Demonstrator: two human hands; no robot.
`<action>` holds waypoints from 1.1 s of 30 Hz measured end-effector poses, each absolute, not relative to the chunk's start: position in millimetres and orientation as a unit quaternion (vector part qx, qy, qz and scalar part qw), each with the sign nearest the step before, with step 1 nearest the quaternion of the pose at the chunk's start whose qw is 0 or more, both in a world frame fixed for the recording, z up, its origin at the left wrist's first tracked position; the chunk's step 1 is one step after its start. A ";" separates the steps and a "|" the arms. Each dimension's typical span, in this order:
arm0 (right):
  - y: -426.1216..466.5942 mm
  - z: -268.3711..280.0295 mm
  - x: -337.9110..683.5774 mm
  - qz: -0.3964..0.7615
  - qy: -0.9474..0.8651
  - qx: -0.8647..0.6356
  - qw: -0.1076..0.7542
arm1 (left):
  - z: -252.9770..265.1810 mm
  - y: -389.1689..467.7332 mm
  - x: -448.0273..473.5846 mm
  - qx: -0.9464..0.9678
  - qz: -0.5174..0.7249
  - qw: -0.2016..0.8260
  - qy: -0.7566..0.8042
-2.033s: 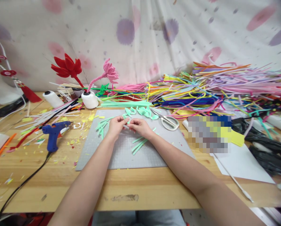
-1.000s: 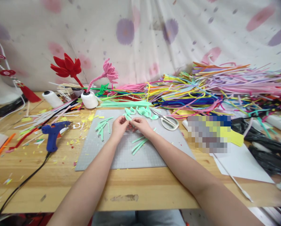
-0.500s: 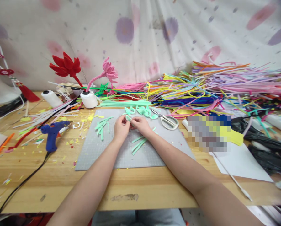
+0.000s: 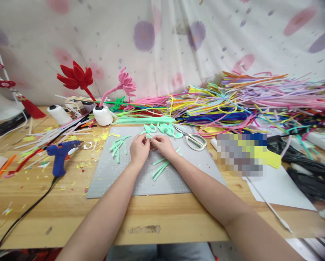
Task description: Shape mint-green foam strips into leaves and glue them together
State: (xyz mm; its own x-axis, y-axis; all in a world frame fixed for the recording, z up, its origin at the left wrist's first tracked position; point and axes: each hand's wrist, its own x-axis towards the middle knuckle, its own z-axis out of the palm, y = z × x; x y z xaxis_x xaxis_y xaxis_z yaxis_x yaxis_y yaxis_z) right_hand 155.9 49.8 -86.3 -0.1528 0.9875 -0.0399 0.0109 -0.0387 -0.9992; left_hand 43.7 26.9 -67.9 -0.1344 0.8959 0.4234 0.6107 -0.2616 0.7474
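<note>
Piece of mint-green fuzzy stem [image 4: 148, 136] sits over the far middle of our grey mat [image 4: 157, 186], clamped at our fingertips [image 4: 155, 140]. We seem to be bending or pressing it into shape — its form is mostly hidden — and the next move calls for a firm hold on one side and a small, controlled turn on the other. Our left hand [image 4: 139, 149] is half curled, thumb and forefinger together on the piece; our right hand [image 4: 162, 145] meets it with a similar pinch. Both forearms [image 4: 203, 186] reach in from the near edge and converge. Just beyond lie curled mint-green pieces [image 4: 168, 128], with scissors [image 4: 189, 136] to their right. Loose strips [image 4: 119, 145] lie left of us; straighter strips [image 4: 161, 169] lie nearer, partly hidden by the right wrist. Farther left on the wooden table [image 4: 165, 217] rests a blue glue gun [image 4: 59, 156] — well apart from us.
</note>
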 end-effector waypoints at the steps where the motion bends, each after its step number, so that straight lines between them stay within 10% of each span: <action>1: 49.8 -86.7 155.8 0.542 -0.531 -0.472 0.448 | -66.4 25.5 44.2 0.648 0.462 0.138 0.590; 18: 45.4 -79.6 157.9 0.541 -0.567 -0.444 0.434 | -77.2 38.5 41.5 0.566 0.545 0.280 0.551; 33: 41.3 -71.2 164.7 0.598 -0.616 -0.347 0.379 | -60.7 38.7 26.5 0.435 0.492 0.602 0.454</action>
